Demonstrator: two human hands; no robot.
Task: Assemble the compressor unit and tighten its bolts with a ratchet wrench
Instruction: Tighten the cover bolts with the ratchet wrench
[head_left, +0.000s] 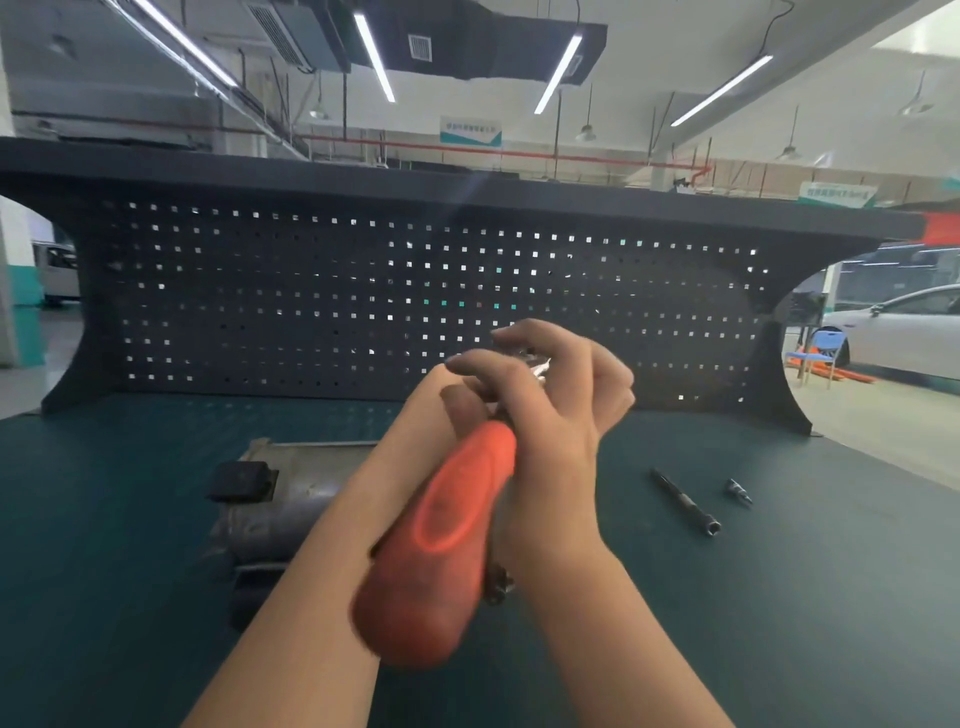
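Dark pegboard back panel (363, 291) with square holes spans the rear of the bench, top shelf edge above it. Green bench mat (779, 597) covers the work surface. Compressor unit (270, 499) lies on the mat left of centre, grey metal housing with a black block on its near-left corner; right part hidden behind the left forearm. Ratchet wrench (447, 535) is held up in the air in front of the camera, above the mat, orange handle pointing toward the camera and blurred, metal head end up between the two hands. Left hand (467, 395) grips the wrench near the top of the handle, fingers curled round it. Right hand (566, 384) sits at the head end, fingers curled loosely over the shiny metal part; it touches the head, but blur keeps me from telling whether it actually pinches it. Long black extension bar (685, 501) lies on the mat to the right, socket end toward the camera. Small metal bit or adapter (738, 491) lies just beside it further right, not touching. White car (904, 332) and blue chair (826, 353) in the background at right.
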